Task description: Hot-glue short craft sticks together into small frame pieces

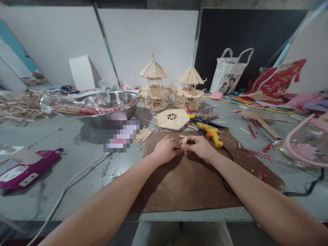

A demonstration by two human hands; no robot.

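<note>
My right hand (198, 147) is closed in a pinch on short pale wooden sticks (183, 137), their ends poking up past the fingertips. Against it lies my left hand (166, 149), its fingers curled together; whatever they grip is hidden. Both hands are over a brown mat (176, 194). Just beyond them is a flat hexagonal panel (164, 119) made of sticks, with a spoked opening in its middle. A yellow glue gun (217, 139) rests to the right of my right hand. Behind the panel stand two stick-built pagoda models, a taller one (154, 71) and a smaller one (191, 78).
Left of the models sits a steel bowl (130, 116) with plastic-wrapped sticks. Loose sticks (146, 135) lie near a pixelated object (123, 136). A purple power strip (38, 171) and white cable (68, 186) are at left. A white bag (220, 73) stands at the back right.
</note>
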